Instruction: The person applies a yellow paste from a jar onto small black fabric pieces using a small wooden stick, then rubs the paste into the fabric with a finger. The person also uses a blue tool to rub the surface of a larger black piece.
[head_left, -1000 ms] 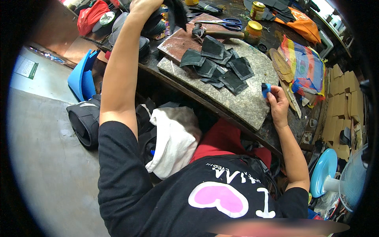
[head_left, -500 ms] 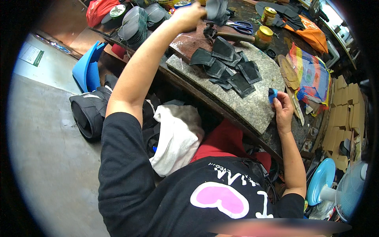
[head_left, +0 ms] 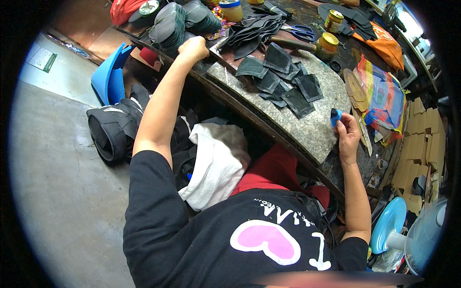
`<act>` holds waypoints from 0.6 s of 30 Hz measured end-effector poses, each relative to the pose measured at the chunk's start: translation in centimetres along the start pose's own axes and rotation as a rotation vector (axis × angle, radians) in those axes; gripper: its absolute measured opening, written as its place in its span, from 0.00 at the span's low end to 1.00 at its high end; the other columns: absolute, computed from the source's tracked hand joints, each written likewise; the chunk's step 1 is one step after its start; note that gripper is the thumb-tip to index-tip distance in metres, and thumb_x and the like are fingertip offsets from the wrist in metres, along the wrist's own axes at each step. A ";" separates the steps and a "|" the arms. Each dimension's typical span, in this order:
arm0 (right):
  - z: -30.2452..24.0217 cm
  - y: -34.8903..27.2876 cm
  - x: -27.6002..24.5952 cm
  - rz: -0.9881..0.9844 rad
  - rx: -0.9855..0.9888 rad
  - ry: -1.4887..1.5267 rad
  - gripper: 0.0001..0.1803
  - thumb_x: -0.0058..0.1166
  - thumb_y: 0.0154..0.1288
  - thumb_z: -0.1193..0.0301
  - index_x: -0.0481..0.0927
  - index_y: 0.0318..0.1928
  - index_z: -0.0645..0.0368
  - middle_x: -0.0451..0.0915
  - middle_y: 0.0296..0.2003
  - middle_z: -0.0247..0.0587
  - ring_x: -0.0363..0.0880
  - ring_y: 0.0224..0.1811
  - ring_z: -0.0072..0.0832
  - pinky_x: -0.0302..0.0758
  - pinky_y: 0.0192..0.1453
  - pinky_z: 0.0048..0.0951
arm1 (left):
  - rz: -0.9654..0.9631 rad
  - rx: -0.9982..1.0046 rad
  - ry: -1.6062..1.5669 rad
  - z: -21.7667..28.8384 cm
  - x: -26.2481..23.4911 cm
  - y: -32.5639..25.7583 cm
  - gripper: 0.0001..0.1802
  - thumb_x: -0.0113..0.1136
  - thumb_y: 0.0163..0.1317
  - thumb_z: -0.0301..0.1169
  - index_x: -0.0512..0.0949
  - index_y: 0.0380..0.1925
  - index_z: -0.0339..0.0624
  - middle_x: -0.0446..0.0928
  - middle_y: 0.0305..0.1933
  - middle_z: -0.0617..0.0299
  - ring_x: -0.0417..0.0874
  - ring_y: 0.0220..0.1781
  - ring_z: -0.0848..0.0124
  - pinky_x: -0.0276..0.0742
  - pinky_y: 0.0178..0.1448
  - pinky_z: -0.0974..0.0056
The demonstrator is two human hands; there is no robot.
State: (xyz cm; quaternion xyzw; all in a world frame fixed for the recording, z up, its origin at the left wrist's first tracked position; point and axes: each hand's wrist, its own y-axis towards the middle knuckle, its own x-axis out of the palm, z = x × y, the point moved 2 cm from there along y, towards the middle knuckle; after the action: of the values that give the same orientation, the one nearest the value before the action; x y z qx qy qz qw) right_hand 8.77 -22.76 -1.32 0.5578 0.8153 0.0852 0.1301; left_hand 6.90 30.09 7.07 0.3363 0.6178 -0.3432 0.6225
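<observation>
My left hand (head_left: 194,49) is closed, its fingers curled, over the table's far-left edge beside the stacks of grey sole-shaped pieces (head_left: 167,26). Whatever may be in it is hidden. To its right lies a heap of dark, thin strips (head_left: 253,31). My right hand (head_left: 349,138) pinches a small blue piece with a black tip (head_left: 335,116) at the stone slab's right edge. Several black, roughly square patches (head_left: 297,102) with grey borders lie overlapping on the speckled stone slab (head_left: 307,136).
Blue-handled scissors (head_left: 302,32), a hammer handle (head_left: 294,43) and a yellow jar (head_left: 327,45) stand or lie behind the patches. A colourful mesh bag (head_left: 385,98) is at right. A fan (head_left: 425,235) stands low right; a white cloth (head_left: 218,163) hangs below the table.
My left hand has drawn back leftward and nearer, away from the dark pieces, which were blurred beside it and now lie heaped. My right hand keeps its pinch, almost still. The view shifted slightly.
</observation>
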 end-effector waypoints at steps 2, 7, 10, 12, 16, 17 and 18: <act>0.0 0.0 0.0 -0.003 0.008 0.004 0.10 0.56 0.75 0.73 0.77 0.53 0.62 0.78 0.40 0.28 0.73 0.38 0.14 0.71 0.44 0.18 | 0.134 -0.094 -0.018 -0.4 -1.6 0.3 0.18 0.64 0.52 0.43 0.88 0.40 0.47 0.86 0.49 0.46 0.87 0.53 0.49 0.82 0.57 0.50; -0.1 0.0 0.0 -0.019 0.009 0.015 0.11 0.55 0.75 0.73 0.78 0.54 0.62 0.79 0.42 0.30 0.74 0.40 0.15 0.72 0.45 0.18 | 0.581 0.018 -0.155 -0.4 -7.8 -0.2 0.18 0.60 0.54 0.42 0.87 0.40 0.47 0.86 0.43 0.45 0.87 0.49 0.47 0.82 0.55 0.49; -0.1 0.0 0.1 -0.005 0.010 0.043 0.11 0.55 0.75 0.74 0.78 0.54 0.63 0.79 0.42 0.30 0.74 0.39 0.14 0.72 0.45 0.18 | 0.812 0.113 -0.368 0.3 -10.5 -0.8 0.11 0.63 0.58 0.35 0.82 0.34 0.39 0.84 0.35 0.46 0.87 0.40 0.52 0.80 0.46 0.53; -0.1 0.0 0.2 0.002 0.002 0.031 0.11 0.56 0.74 0.74 0.78 0.54 0.63 0.80 0.43 0.30 0.74 0.40 0.14 0.73 0.44 0.18 | 1.028 0.261 -0.450 0.5 -12.5 -1.6 0.10 0.62 0.54 0.30 0.78 0.32 0.34 0.81 0.30 0.42 0.84 0.36 0.49 0.77 0.42 0.51; -0.2 0.1 0.2 0.022 0.005 0.039 0.11 0.56 0.74 0.75 0.78 0.53 0.63 0.80 0.43 0.30 0.74 0.40 0.15 0.73 0.44 0.19 | 1.543 0.347 -0.365 1.1 -16.4 -4.4 0.12 0.69 0.51 0.30 0.81 0.32 0.34 0.83 0.31 0.47 0.85 0.36 0.51 0.80 0.45 0.53; -0.3 0.1 0.3 0.016 -0.002 0.045 0.11 0.56 0.74 0.75 0.78 0.53 0.63 0.80 0.43 0.30 0.74 0.40 0.15 0.73 0.44 0.19 | 1.877 0.358 0.049 1.9 -17.4 -5.9 0.11 0.70 0.51 0.30 0.81 0.32 0.34 0.84 0.31 0.49 0.85 0.36 0.52 0.81 0.45 0.53; -0.3 0.1 0.3 0.019 -0.002 0.044 0.11 0.56 0.74 0.74 0.78 0.53 0.62 0.80 0.43 0.30 0.75 0.40 0.15 0.73 0.44 0.19 | 1.500 0.362 -0.502 1.6 -18.1 -6.6 0.11 0.70 0.51 0.30 0.82 0.32 0.35 0.84 0.32 0.49 0.86 0.36 0.51 0.82 0.46 0.52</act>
State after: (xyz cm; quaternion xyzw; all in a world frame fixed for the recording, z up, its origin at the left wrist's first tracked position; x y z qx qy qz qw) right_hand 8.68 -22.45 -1.03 0.5633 0.8125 0.0995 0.1118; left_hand 2.20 25.43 25.24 0.6694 0.0048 0.0054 0.7428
